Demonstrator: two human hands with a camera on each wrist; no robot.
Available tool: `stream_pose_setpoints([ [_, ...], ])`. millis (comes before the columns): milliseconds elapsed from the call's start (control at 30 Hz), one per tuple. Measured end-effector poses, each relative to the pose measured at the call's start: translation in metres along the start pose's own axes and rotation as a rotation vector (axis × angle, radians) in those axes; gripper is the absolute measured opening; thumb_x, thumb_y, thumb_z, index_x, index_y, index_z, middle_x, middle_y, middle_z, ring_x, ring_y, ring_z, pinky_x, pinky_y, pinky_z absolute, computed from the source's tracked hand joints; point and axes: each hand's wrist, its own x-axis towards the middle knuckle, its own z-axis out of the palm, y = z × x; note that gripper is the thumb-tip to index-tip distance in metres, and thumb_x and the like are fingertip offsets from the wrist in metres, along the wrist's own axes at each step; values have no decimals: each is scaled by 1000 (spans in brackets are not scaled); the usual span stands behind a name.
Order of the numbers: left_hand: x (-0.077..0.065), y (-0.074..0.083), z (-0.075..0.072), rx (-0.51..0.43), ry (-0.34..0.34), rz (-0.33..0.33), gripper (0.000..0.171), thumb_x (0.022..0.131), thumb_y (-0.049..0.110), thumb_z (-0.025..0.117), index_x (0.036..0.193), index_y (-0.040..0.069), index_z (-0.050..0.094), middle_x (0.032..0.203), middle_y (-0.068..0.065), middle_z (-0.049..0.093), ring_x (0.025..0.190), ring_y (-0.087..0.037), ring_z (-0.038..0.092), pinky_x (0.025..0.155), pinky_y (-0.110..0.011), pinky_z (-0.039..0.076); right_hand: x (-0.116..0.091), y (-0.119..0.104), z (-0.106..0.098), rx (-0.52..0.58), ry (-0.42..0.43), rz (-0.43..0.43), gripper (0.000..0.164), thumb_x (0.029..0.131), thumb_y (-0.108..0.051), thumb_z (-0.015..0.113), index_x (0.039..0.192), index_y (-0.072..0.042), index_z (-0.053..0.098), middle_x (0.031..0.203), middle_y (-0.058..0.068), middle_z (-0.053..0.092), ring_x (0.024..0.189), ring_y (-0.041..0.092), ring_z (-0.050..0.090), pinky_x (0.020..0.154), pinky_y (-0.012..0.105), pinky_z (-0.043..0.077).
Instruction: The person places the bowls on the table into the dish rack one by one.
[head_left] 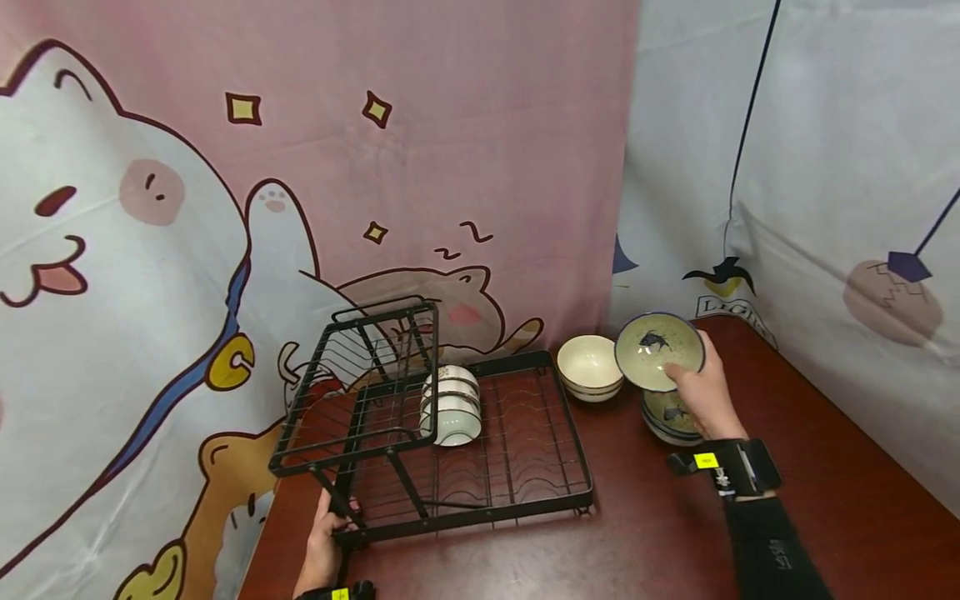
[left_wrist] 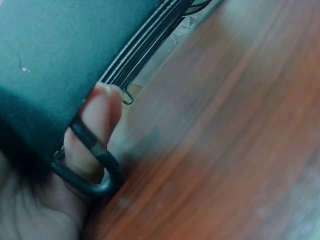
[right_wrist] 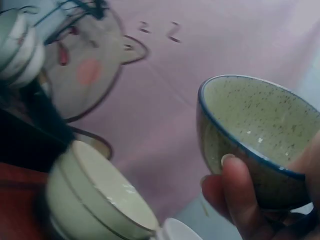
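Observation:
My right hand (head_left: 708,392) holds a green speckled bowl (head_left: 648,350) with a blue rim and a dark fish painted inside. The thumb lies over its rim and the fingers support the outside, as the right wrist view shows. Just below it stands a stack of similar green bowls (head_left: 671,415). At the near left corner of a black two-tier dish rack (head_left: 517,504), my left hand (head_left: 324,537) grips the frame; in the left wrist view a finger (left_wrist: 95,120) shows beside a bent wire foot (left_wrist: 97,182). Several white bowls (head_left: 453,408) stand on edge in the rack's lower tier.
Cream bowls (head_left: 590,367) are stacked between the rack and the green bowls. The rack's raised upper tier (head_left: 356,383) overhangs its left side. A brown wooden table (head_left: 637,533) carries everything, and a printed cloth (head_left: 487,125) hangs behind it.

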Motion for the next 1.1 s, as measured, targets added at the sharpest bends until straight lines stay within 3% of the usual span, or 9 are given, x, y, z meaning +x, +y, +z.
stream_pose_setpoints([
  [67, 0, 1, -1, 7, 1, 2, 69, 86, 3, 28, 154, 8, 25, 105, -6, 49, 78, -14, 46, 71, -27, 44, -4, -3, 15, -97, -26, -55, 72, 90, 11, 54, 158, -4, 33, 151, 24, 42, 126, 25, 49, 85, 13, 46],
  [167, 0, 4, -1, 27, -1, -16, 72, 87, 4, 28, 158, 9, 22, 106, -6, 49, 81, -15, 47, 72, -28, 43, -10, -4, 39, -163, -79, -159, 68, 84, 14, 53, 150, -2, 45, 145, 24, 51, 126, 26, 49, 93, 14, 38],
  [367, 1, 5, -1, 17, 3, -2, 71, 86, 3, 28, 156, 12, 24, 106, -6, 50, 81, -14, 47, 71, -27, 44, -20, -23, 96, -299, -329, -341, 63, 81, 14, 51, 139, -9, 57, 135, 15, 65, 123, 31, 59, 103, 44, 45],
  [433, 1, 4, 0, -2, -6, 16, 68, 86, 3, 28, 153, 16, 28, 104, -4, 51, 80, -12, 48, 71, -26, 44, -24, -36, 115, -346, -415, -405, 63, 80, 15, 52, 137, -13, 59, 131, 10, 67, 123, 29, 62, 104, 49, 47],
  [533, 0, 2, 1, -7, -14, 29, 67, 86, 3, 28, 151, 20, 31, 104, -4, 51, 80, -12, 47, 72, -26, 44, -33, -50, 143, -463, -496, -524, 66, 77, 16, 55, 135, -16, 60, 125, 6, 66, 115, 25, 65, 98, 46, 52],
  [667, -2, 2, 2, -2, -4, 25, 68, 85, 4, 29, 151, 21, 31, 104, -4, 49, 81, -12, 47, 72, -26, 43, -44, -51, 180, -655, -600, -677, 71, 75, 14, 63, 139, -17, 58, 118, 4, 60, 92, 19, 65, 79, 35, 55],
  [867, -2, 0, 4, -45, -23, 38, 62, 85, 0, 29, 145, 18, 35, 102, -2, 53, 78, -10, 47, 70, -24, 44, -58, -36, 220, -886, -763, -786, 66, 79, 5, 74, 138, -20, 59, 116, 3, 55, 60, 8, 38, 57, 21, 35],
  [967, -3, -1, 3, -63, -9, 41, 61, 85, -1, 28, 142, 20, 37, 102, -2, 53, 76, -10, 46, 68, -23, 44, -63, -33, 236, -1023, -776, -926, 60, 82, -4, 77, 138, -21, 61, 120, 6, 57, 53, 8, 29, 51, 22, 26],
  [1100, -4, 0, 3, -63, 2, 34, 64, 85, 1, 28, 145, 24, 35, 104, -2, 50, 78, -10, 46, 70, -23, 43, -64, -24, 254, -1177, -702, -1151, 49, 83, -16, 79, 130, -22, 65, 134, 13, 62, 49, 5, 39, 48, 22, 37],
])
